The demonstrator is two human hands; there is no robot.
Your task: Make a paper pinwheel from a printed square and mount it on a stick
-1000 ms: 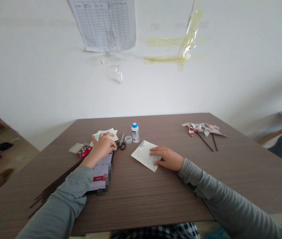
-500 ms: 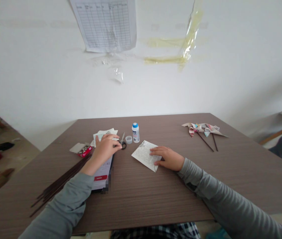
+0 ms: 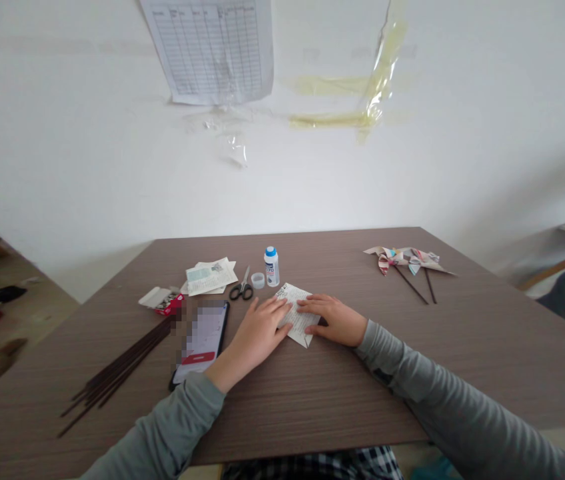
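A square sheet of printed paper (image 3: 296,321) lies on the table before me, turned cornerwise. My left hand (image 3: 261,327) rests on its left side with the fingers stretched out. From the other side, my right hand (image 3: 335,319) lies on the paper's right part, its fingers also extended and a little apart. Both hands cover the side corners of the sheet. Just beyond the paper stands a white glue bottle (image 3: 272,268) with a blue cap. Beside the bottle are a small clear cup (image 3: 258,281) and black-handled scissors (image 3: 241,288).
Left of my hands lie a phone (image 3: 202,343), a bundle of dark sticks (image 3: 117,363), an open red-and-white box (image 3: 165,300) and more printed paper sheets (image 3: 210,275). Two paper pinwheels (image 3: 387,259) on sticks lie at the back right. A wall (image 3: 282,193) rises behind the table.
My left hand has moved right and toward me, from above the phone and scissors onto the paper's left side. The scissors and paper sheets now show fully. My right hand stays nearly in place.
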